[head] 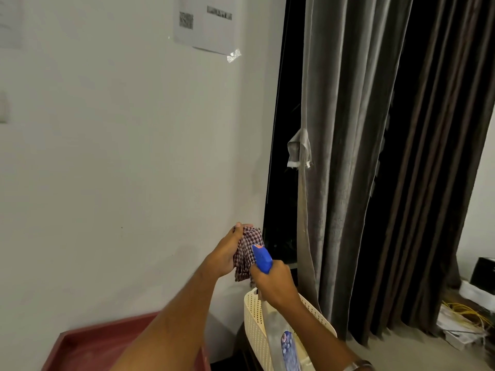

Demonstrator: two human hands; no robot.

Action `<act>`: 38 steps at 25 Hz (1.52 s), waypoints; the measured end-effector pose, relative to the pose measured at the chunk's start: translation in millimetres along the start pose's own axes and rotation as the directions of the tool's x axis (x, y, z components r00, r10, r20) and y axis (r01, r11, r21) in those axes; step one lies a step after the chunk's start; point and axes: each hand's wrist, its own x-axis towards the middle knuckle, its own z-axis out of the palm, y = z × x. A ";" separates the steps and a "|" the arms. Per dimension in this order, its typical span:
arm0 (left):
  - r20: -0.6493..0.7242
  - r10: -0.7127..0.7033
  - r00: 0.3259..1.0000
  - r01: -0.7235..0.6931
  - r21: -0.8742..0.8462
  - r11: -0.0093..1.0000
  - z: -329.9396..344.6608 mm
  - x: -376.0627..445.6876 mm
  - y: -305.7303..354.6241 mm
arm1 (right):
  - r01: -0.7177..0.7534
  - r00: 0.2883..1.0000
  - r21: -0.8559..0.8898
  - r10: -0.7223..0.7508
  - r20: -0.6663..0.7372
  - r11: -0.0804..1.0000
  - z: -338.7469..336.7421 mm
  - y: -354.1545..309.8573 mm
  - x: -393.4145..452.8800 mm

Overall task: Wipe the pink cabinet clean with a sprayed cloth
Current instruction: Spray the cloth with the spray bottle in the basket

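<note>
My left hand point(227, 253) holds a checked red-and-white cloth point(245, 253) up in front of the wall, fingers wrapped around its top. My right hand point(273, 283) grips a spray bottle point(281, 336) by its neck; the blue trigger head point(261, 258) points at the cloth and nearly touches it. The bottle's clear body with a blue label hangs down below my wrist. The pink cabinet's top point(88, 344) shows at the lower left, under my left forearm.
A cream perforated plastic basket point(254, 325) stands right of the cabinet, behind the bottle. Grey and dark curtains point(361, 156) hang at right beside a dark window. Boxes and yellow cables point(466, 317) lie on the floor at far right. A paper sheet point(206, 22) is taped to the wall.
</note>
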 end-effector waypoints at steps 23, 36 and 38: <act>0.021 0.057 0.998 -0.057 0.006 0.998 -3.7 -18.2 15.2 | -0.027 0.997 -0.078 0.032 0.069 0.997 1.6 -4.4 -29.4; 0.010 0.057 0.998 -0.057 0.022 0.998 -2.9 -20.2 19.6 | -0.062 0.998 -0.107 0.062 0.001 0.992 -19.0 -2.1 -31.6; 0.015 0.064 0.998 -0.064 0.022 0.998 -1.7 -21.3 19.7 | -0.055 0.998 -0.100 0.056 0.004 0.993 -18.4 -1.7 -34.6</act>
